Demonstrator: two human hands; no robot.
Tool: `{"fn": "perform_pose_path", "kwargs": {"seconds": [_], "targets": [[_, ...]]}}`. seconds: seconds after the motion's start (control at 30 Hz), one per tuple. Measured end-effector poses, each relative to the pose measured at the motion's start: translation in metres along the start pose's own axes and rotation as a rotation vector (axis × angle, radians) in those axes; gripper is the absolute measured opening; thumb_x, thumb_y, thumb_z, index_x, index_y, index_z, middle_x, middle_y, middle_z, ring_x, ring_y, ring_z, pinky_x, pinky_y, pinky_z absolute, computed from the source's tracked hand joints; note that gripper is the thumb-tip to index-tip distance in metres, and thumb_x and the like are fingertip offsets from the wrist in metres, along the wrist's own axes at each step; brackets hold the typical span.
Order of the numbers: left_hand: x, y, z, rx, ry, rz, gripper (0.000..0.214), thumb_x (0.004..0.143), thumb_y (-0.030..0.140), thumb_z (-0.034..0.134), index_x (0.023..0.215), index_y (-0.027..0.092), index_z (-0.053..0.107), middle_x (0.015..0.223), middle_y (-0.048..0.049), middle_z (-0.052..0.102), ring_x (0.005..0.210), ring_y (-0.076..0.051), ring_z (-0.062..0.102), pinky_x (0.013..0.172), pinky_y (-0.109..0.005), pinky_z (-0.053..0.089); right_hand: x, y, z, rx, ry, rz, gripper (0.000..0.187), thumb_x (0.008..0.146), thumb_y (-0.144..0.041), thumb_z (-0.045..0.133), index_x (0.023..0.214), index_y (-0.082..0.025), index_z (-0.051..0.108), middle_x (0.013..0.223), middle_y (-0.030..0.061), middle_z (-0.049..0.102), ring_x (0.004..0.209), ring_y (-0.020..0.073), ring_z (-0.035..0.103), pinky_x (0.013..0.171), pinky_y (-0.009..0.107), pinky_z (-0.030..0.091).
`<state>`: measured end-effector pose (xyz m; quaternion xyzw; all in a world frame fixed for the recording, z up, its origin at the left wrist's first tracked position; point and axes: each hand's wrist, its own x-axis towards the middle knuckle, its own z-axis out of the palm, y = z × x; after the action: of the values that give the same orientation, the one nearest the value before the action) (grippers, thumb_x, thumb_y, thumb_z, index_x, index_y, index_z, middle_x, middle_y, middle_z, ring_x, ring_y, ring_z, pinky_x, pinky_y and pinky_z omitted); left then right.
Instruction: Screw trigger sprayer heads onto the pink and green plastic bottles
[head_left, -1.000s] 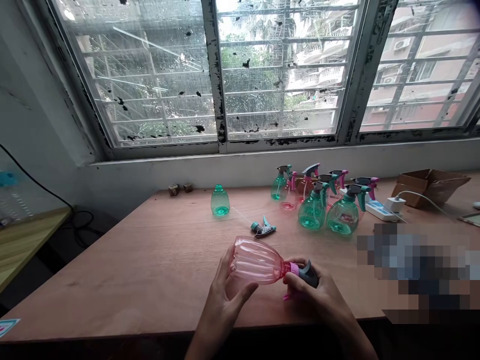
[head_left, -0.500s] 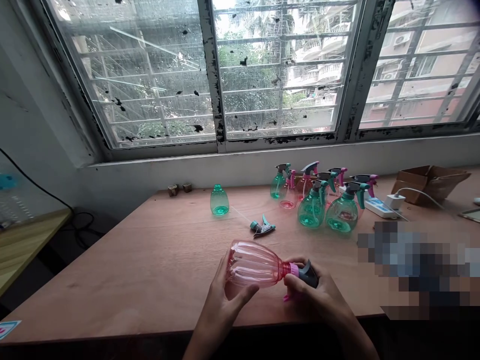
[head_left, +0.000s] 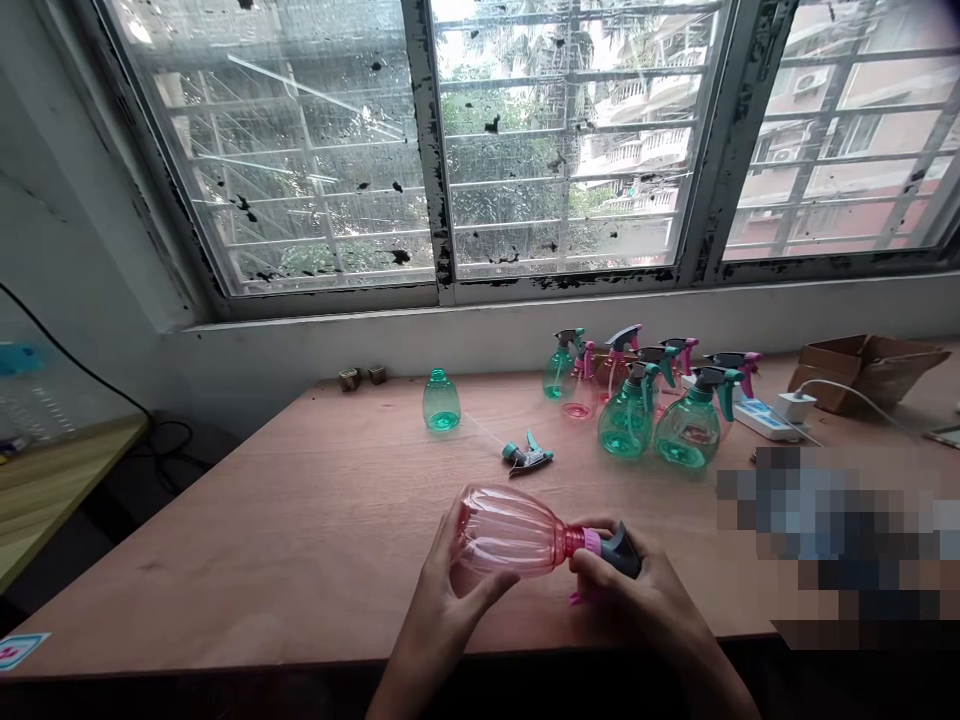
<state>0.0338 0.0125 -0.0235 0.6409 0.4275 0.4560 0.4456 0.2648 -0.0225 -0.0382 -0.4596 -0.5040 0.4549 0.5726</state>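
A clear pink spray bottle (head_left: 510, 530) lies sideways between my hands, its base to the left and its neck to the right. My left hand (head_left: 450, 590) is wrapped round the base end. With thumb and fingers, my right hand (head_left: 626, 580) grips the pink collar and dark grey spray head (head_left: 621, 552) at the neck; part of the pink trigger shows below. Beyond them on the table, a loose green and grey spray head (head_left: 527, 456) rests with its thin tube pointing toward an upright green bottle (head_left: 442, 405) that has no head on it.
Several green and pink spray bottles (head_left: 626, 425) stand together at the back right. Behind them are a white power strip (head_left: 769, 418) with a plugged charger and an open cardboard box (head_left: 862, 370). Two small brown blocks (head_left: 349, 380) sit near the wall. A blurred patch covers the right side.
The view has shifted very slightly. Both hands keep the same hold on the pink spray bottle, and nothing else has visibly moved.
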Motion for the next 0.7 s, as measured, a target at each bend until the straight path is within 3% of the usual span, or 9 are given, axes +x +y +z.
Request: {"fn": "perform_pose_path", "kwargs": {"seconds": [0.13,0.37,0.57,0.7], "targets": [[-0.0011,-0.0021,0.0004,-0.002,-0.003,0.054,0.088,0.078,0.035,0.082,0.153,0.026,0.038,0.160,-0.0079,0.044,0.149,-0.032,0.036,0.124,-0.046,0.030,0.0001,-0.0007,0.0012,-0.005,0.027,-0.021,0.035,0.082,-0.046,0.078,0.101,-0.016,0.071,0.066,0.0004,0.069,0.060,0.0176,0.064,0.061,0.027,0.054],[-0.0009,-0.0017,0.0012,-0.029,0.003,0.057,0.082,0.079,0.041,0.082,0.150,0.021,0.046,0.152,-0.0138,0.053,0.143,-0.038,0.045,0.121,-0.052,0.033,-0.0015,-0.0031,0.0033,0.006,0.060,-0.028,0.034,0.079,-0.045,0.080,0.098,-0.018,0.074,0.067,0.0013,0.070,0.058,0.0192,0.067,0.059,0.029,0.057],[-0.0052,0.0004,-0.0003,0.063,0.039,0.110,0.078,0.083,0.040,0.078,0.152,0.038,0.040,0.161,-0.0035,0.041,0.146,-0.035,0.041,0.123,-0.051,0.028,-0.0012,-0.0018,0.0028,0.042,0.030,-0.019,0.035,0.081,-0.045,0.080,0.101,-0.018,0.074,0.067,0.0009,0.070,0.059,0.0174,0.065,0.060,0.027,0.057],[-0.0075,0.0009,-0.0009,0.062,0.000,0.109,0.086,0.083,0.039,0.079,0.155,0.035,0.033,0.162,-0.0054,0.041,0.149,-0.031,0.037,0.125,-0.047,0.027,-0.0029,-0.0032,0.0029,0.021,0.008,-0.020,0.033,0.083,-0.045,0.078,0.101,-0.017,0.073,0.066,0.0008,0.070,0.060,0.0174,0.065,0.061,0.027,0.056]]}}
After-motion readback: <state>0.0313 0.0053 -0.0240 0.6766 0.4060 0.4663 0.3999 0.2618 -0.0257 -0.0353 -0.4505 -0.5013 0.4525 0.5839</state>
